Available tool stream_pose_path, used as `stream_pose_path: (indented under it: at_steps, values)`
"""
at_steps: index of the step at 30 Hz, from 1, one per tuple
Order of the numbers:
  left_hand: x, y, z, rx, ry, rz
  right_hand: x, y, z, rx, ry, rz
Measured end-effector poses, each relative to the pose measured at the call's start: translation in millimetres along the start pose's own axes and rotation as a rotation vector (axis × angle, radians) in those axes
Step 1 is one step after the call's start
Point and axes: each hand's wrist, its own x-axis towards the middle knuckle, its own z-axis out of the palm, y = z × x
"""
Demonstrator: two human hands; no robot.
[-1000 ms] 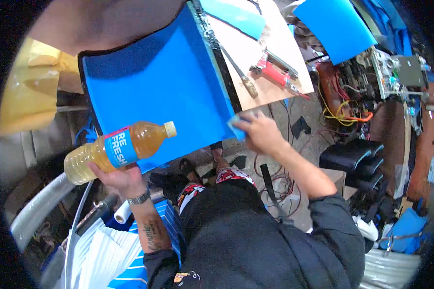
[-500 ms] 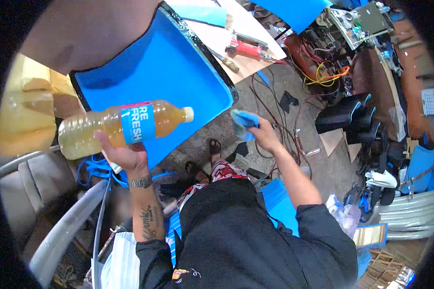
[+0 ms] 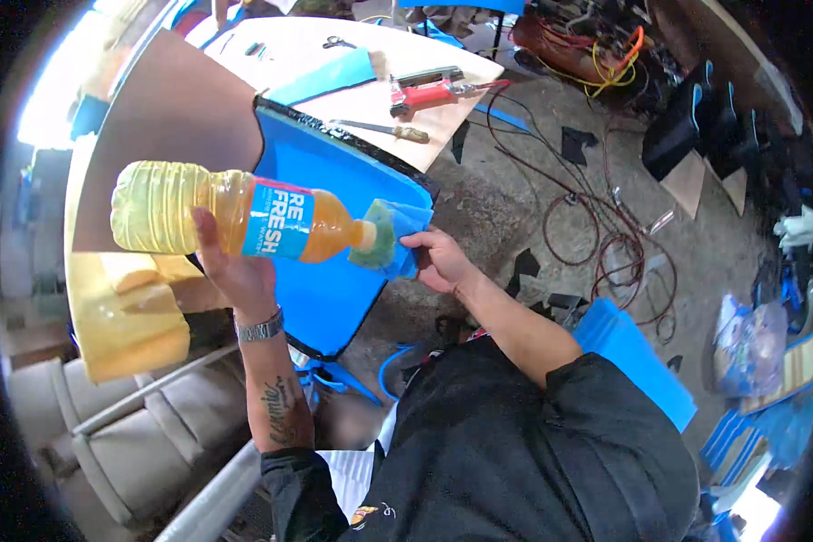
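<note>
In the head view, the person's left hand curls round a large clear plastic bottle from below, its thumb up along the near side. The bottle lies nearly level in the air above a blue panel with a dark edge, its base to the left and its neck to the right. Inside is a see-through liquid, pale yellow toward the ribbed base and deeper orange near the shoulder; its fill level cannot be told. A blue and red label wraps the middle.

The right hand pinches a blue cloth with a greenish face between thumb and fingers, and the cloth meets the bottle's whitish neck end. Whether liquid is passing out cannot be told.

Beyond the panel, a pale bench bears a red staple gun, a wooden-handled tool, scissors and a blue strip. On the floor at right, a see-through plastic bag bulges, its contents unclear.
</note>
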Motion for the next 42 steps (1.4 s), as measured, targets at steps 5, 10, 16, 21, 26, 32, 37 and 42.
stream_pose_path:
  at_steps: [5, 10, 16, 21, 26, 32, 37, 42]
  values:
    - [-6.0, 2.5, 18.4, 0.114, 0.054, 0.007, -14.6, 1.8, 2.3, 0.065, 0.070, 0.003]
    - [-10.4, 6.0, 33.1, 0.192, 0.037, 0.015, -16.8, 0.7, 2.0, 0.104, -0.023, 0.013]
    - [-17.1, 1.0, 36.6, 0.218, 0.088, 0.006, -19.1, -3.3, -4.3, 0.161, -0.093, 0.086]
    - [-16.9, -15.8, 11.8, 0.031, 0.174, -0.063, -26.5, -8.1, -12.8, 0.153, -0.114, 0.139]
    - [-41.7, -40.6, -4.8, 0.155, 0.240, 0.072, -37.6, -12.5, -22.0, -0.002, 0.007, 0.126]
    - [-77.4, -60.2, -60.0, 0.231, 0.568, 0.139, -7.7, -79.6, -17.5, -1.010, -0.222, -0.262]
    - [-98.9, -37.8, -60.8, 0.105, 0.718, 0.056, 95.9, -115.8, -11.8, -2.153, -0.210, -0.585]
    - [-111.6, -35.6, -82.1, 0.051, 0.704, 0.020, 140.4, -94.6, -42.2, -2.710, -0.383, -0.373]
